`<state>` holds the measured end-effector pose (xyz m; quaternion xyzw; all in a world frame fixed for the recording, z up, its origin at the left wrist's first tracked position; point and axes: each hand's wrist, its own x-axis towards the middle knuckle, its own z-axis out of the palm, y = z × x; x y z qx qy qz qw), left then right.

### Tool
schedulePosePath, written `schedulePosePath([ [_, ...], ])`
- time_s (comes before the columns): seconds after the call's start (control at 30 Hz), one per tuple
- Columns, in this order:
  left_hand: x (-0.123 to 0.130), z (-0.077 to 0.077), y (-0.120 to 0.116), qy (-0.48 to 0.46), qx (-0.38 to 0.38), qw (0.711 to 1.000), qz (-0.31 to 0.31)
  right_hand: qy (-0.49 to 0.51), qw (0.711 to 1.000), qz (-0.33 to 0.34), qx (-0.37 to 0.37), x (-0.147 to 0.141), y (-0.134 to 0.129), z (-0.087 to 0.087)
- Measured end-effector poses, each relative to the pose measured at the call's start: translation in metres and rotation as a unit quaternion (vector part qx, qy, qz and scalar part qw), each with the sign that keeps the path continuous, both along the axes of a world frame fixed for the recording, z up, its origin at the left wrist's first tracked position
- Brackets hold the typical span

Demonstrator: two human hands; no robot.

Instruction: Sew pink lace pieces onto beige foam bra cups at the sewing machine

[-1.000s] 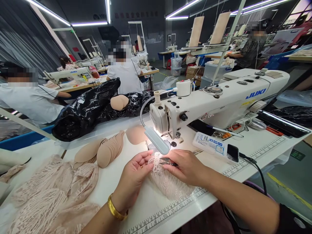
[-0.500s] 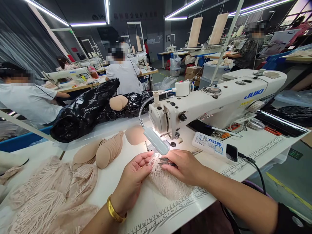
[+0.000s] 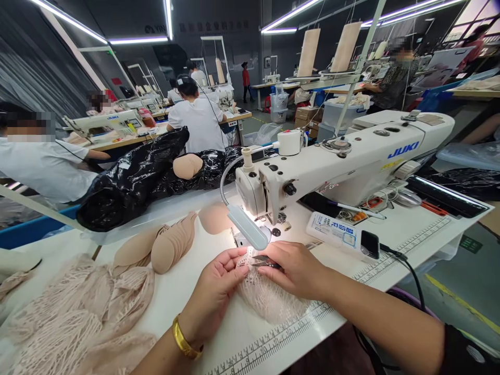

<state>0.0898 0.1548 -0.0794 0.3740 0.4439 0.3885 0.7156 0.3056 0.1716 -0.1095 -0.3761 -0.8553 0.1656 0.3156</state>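
Observation:
My left hand (image 3: pixel 217 281) pinches the edge of a pale pink lace piece (image 3: pixel 269 299) between thumb and fingers, just in front of the sewing machine (image 3: pixel 332 166). My right hand (image 3: pixel 300 268) is closed round small dark thread snips (image 3: pixel 264 261), whose blades point left over the lace, close to my left thumb. The lace drapes down onto the white table below both hands. A lit lamp (image 3: pixel 249 228) on a bendy neck hangs right above them and hides part of the needle area.
Left on the table lie beige oval pads (image 3: pixel 172 247) in a fanned stack and a heap of lace fabric (image 3: pixel 82 312). Right stand a white labelled box (image 3: pixel 332 229) and a small dark-screened device (image 3: pixel 370 244). Black plastic bags (image 3: pixel 136 174) lie behind. Co-workers sit beyond.
The view has shifted slightly. Both hands keep their hold on the lace and snips, with the blades a little less spread. A person in red in the background is now more visible.

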Motion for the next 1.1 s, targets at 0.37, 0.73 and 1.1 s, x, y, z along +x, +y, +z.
schedulePosePath([
  [0.37, -0.001, -0.002, 0.000, -0.019, -0.025, 0.999, 0.037, 0.008, 0.999, 0.027, 0.031, 0.001, -0.002, 0.003],
  [0.73, 0.001, -0.001, 0.000, -0.036, -0.028, 0.998, 0.032, 0.017, 1.000, -0.006, 0.008, -0.001, 0.002, -0.002],
  [1.1, 0.000, -0.003, -0.002, -0.029, -0.017, 0.999, 0.013, 0.011, 0.999, 0.000, 0.032, -0.005, 0.003, -0.006],
])
